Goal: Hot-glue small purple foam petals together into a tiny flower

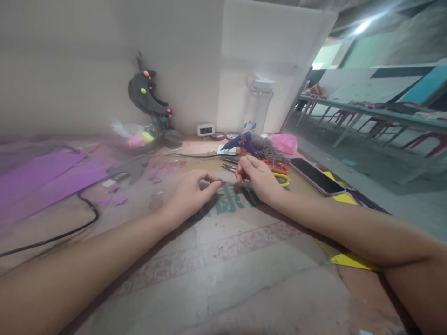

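Both my hands rest on a cardboard sheet (244, 260) that covers the table. My left hand (190, 193) has its fingers curled, thumb and forefinger pinching something small and dark that I cannot make out. My right hand (256, 177) is closed too, fingers bent near the same spot. Just behind it lie scissors with orange and yellow handles (279, 172), a blue glue gun (240, 142) and a tangle of grey yarn (267, 149).
A phone (316, 177) lies to the right on yellow paper (344, 197). Purple foam sheets (49, 179) and small purple cutouts lie at left, with a black cable (87, 209). A water bottle (258, 107), a small clock (205, 129) and a black craft figure (146, 95) stand against the wall.
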Available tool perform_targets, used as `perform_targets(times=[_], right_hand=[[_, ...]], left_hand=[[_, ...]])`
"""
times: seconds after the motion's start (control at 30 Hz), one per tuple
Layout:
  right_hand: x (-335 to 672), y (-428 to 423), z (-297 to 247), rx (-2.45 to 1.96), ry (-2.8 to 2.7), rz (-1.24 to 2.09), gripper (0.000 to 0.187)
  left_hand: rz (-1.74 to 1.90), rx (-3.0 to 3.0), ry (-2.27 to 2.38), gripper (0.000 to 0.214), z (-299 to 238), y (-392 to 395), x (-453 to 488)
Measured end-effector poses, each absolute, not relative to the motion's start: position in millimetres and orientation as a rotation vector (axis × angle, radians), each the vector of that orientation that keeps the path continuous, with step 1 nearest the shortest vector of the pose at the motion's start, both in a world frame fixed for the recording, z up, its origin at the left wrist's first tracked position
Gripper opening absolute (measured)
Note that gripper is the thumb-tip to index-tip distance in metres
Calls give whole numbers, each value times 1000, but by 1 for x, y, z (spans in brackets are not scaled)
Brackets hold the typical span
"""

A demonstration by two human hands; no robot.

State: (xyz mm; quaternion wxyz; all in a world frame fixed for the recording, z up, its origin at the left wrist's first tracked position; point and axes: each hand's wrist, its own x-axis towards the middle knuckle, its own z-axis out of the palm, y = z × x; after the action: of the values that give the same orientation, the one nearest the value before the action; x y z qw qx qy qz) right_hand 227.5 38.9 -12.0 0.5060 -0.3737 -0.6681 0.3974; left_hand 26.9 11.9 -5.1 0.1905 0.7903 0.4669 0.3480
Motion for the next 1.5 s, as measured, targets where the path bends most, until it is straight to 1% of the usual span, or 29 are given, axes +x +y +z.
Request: perform_targets(times=[0.07,0.17,0.23,0.37,0.5,0.7,0.77,0.87,1.0,1.1,1.23,1.33,1.43,1.5], right_hand=[[225,36,-11,-962,-1664,927,28],[222,32,-11,-1009,-1711,940,14],[221,30,-11,-1041,-1769,914,11],[222,28,-10,-1070,-1869,804,16],[227,34,-6,-1091,-1866,712,25],[245,52,-1,-1209,-2001,334,43],[250,57,-3,-1192,-2032,261,38],[254,63,-10,-1076,-2096,191,18],[254,65,-16,-961,-2164,42,33],[254,67,-18,-1021,-2281,-52,33],[257,74,-23,-1136,-2435,-151,28],[260,80,-28,-1102,-2487,-233,32],[261,83,-31,-1085,-2466,-237,42],[260,81,-29,-1096,-2383,-149,47]], left_hand=[[973,2189,1326,21,-5,12,27],[974,2178,1327,22,-6,14,26],[982,2190,1306,21,-7,15,26],[994,2205,1272,19,-8,15,26],[997,2199,1294,20,-6,15,25],[994,2168,1330,21,-5,15,25],[993,2159,1317,21,-5,15,25],[993,2156,1300,22,-6,16,25],[989,2139,1285,24,-7,15,25],[979,2127,1299,23,-6,15,26],[993,2158,1297,23,-6,16,25],[1019,2170,1263,24,-8,17,24],[1034,2167,1261,24,-10,17,23],[1048,2164,1268,23,-10,16,23]])
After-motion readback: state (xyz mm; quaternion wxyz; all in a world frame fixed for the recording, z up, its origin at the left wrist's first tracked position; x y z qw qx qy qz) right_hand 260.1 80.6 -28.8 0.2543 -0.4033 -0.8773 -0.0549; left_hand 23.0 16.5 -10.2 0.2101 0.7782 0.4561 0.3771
